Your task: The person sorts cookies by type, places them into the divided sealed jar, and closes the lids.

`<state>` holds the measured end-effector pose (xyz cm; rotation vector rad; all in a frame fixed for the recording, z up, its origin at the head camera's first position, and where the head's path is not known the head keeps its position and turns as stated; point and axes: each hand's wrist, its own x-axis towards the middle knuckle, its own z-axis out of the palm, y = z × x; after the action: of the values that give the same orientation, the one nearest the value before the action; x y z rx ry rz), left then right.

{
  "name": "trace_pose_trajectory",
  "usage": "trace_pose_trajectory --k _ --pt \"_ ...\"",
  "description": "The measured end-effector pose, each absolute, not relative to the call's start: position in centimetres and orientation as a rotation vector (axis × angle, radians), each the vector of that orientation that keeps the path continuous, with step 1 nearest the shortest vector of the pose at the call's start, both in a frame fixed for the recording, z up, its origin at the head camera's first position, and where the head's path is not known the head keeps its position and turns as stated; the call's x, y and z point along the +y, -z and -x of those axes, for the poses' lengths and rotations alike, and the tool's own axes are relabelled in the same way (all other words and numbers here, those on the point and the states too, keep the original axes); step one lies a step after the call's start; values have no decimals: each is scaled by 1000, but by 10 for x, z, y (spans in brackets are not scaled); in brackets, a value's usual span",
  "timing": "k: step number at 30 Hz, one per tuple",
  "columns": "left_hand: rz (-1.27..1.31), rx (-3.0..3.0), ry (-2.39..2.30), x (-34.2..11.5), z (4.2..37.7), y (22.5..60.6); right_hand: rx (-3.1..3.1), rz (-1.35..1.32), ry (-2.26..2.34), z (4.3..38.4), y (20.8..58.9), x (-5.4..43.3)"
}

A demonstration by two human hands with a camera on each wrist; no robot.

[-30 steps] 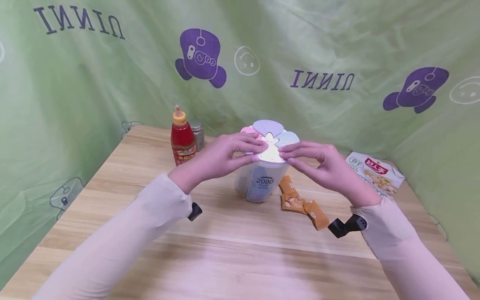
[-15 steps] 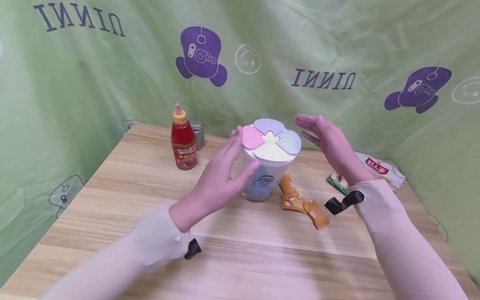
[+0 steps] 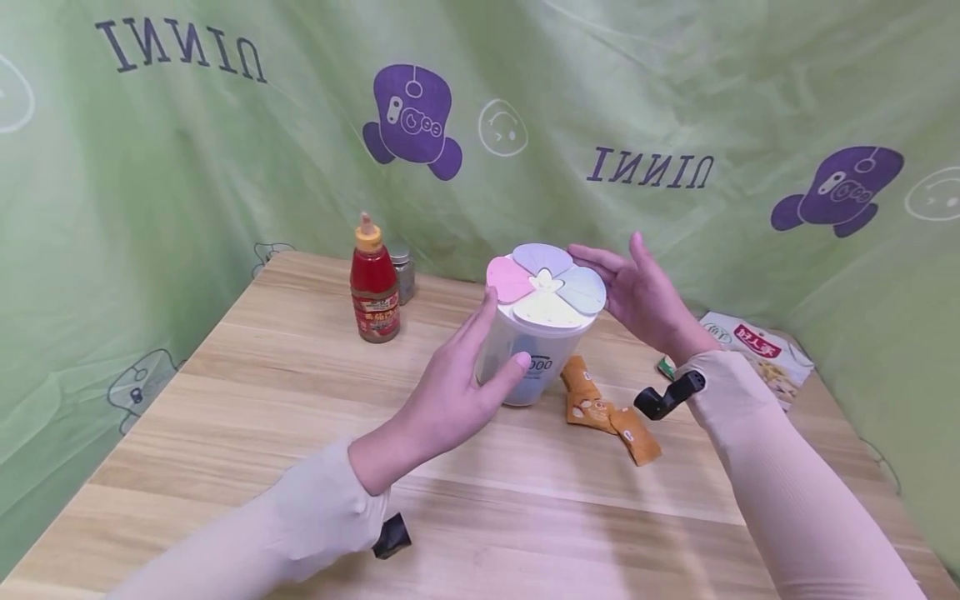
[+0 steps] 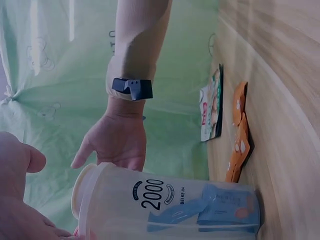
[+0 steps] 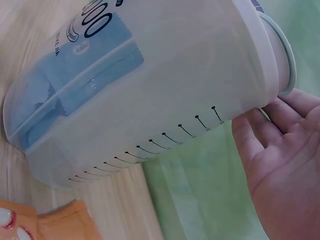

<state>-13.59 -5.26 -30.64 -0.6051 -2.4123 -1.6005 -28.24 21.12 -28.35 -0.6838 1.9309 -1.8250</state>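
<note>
A translucent plastic jar (image 3: 551, 362) marked 2000 stands on the table, topped by a lid (image 3: 551, 310) with pink, lilac, blue and yellow petals. Blue packets (image 5: 97, 75) show through its wall in the right wrist view. My left hand (image 3: 453, 379) is at the jar's left side, fingers straight and thumb spread in front. The right hand (image 3: 648, 304) reaches the jar's far right side. Its extended fingertips (image 5: 245, 132) touch the wall just under the rim in the right wrist view. Left-hand contact is unclear.
Several orange sachets (image 3: 592, 411) lie right of the jar. A red sauce bottle (image 3: 375, 292) and a small grey-filled shaker (image 3: 403, 279) stand at back left. A white food packet (image 3: 765, 354) lies at far right, with a green packet (image 3: 666, 367) partly behind the right wrist.
Both hands first lay on the lid, then lifted off and spread apart. Now they have come down to the jar's two sides, the right hand moving back inward.
</note>
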Motion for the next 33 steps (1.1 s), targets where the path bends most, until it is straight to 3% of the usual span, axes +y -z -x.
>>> trace_pose_trajectory --k 12,33 --pt "561 -2400 1584 -58 148 309 1991 644 1807 269 283 209" --pt "545 -2489 1790 -82 217 290 2389 932 1712 180 296 214"
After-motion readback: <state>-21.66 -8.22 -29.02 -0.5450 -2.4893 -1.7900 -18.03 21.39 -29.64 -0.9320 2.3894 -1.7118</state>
